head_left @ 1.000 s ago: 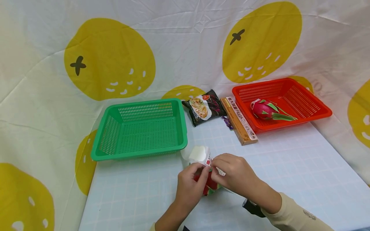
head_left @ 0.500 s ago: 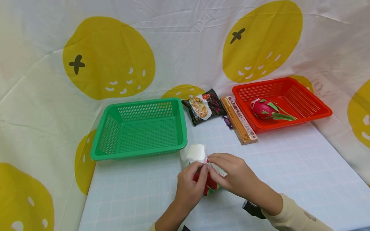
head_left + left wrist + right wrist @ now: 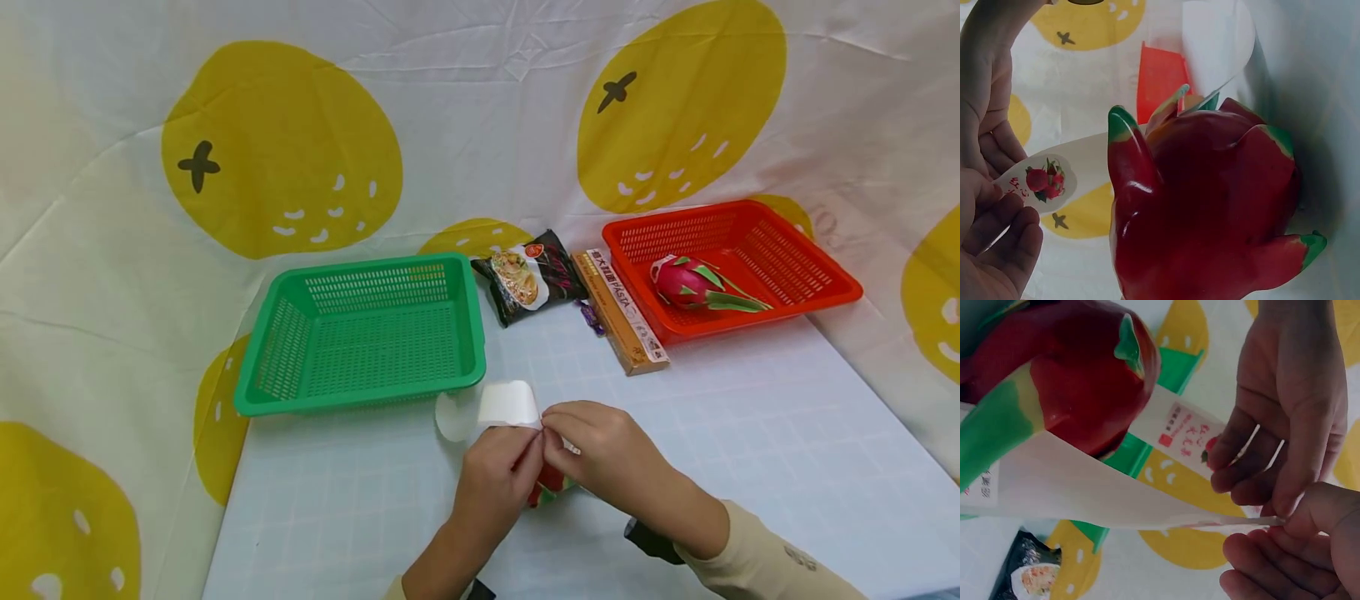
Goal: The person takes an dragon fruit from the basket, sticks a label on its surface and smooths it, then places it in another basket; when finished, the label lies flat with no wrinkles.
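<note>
A red dragon fruit with green tips [image 3: 1210, 187] lies on the table in front of me, mostly covered by my hands in the head view. A white paper label band [image 3: 508, 404] rises from it, printed with small dragon fruits and red characters in the left wrist view. My left hand [image 3: 497, 473] pinches the band between thumb and fingers. Right beside it, my right hand [image 3: 609, 454] pinches the band too, the fingertips of both hands meeting. In the right wrist view the paper narrows to a thin edge between their fingertips.
A green basket [image 3: 247, 358] stands at the back left. The red basket [image 3: 832, 292] at the back right holds another dragon fruit [image 3: 682, 282]. Between them lie a black noodle packet [image 3: 532, 279], a pasta box [image 3: 621, 317] and a small purple wrapped item [image 3: 591, 318].
The white band has tilted, and a rounded paper flap now sticks out to its left. My left hand has turned slightly over the band; both hands stay close together.
</note>
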